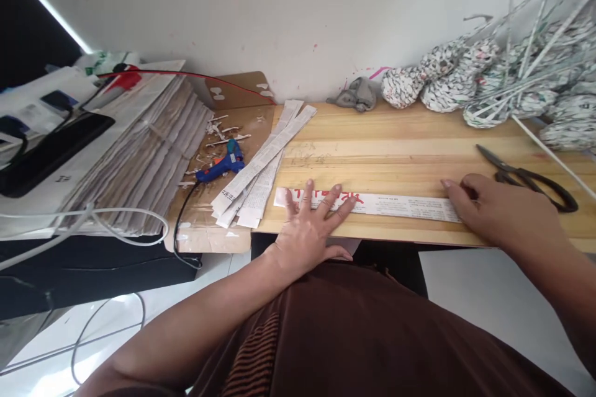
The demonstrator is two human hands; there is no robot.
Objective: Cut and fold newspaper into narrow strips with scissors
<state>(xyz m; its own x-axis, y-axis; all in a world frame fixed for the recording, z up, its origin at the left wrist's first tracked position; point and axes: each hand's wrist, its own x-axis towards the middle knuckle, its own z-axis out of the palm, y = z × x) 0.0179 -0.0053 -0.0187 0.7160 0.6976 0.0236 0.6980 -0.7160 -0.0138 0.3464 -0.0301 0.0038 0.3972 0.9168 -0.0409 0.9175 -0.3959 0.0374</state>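
Note:
A long strip of newspaper [395, 205] with red characters near its left end lies along the front edge of the wooden table. My left hand [310, 223] presses flat on the left part of this strip, fingers spread. Over the strip's right end is my right hand [498, 208], fingers curled in on the paper; the covered end is hidden. Just beyond that hand lies a pair of black-handled scissors [526, 177]. Several more newspaper strips [261, 164] are loosely crossed on the table, to the left of my left hand.
A blue glue gun [221, 164] rests on a cardboard sheet [209, 239] among paper scraps. Farther left stands a tall stack of newspapers [162, 130]. Woven paper balls [403, 87] and thin paper sticks crowd the back right, beside a crumpled grey cloth [356, 96].

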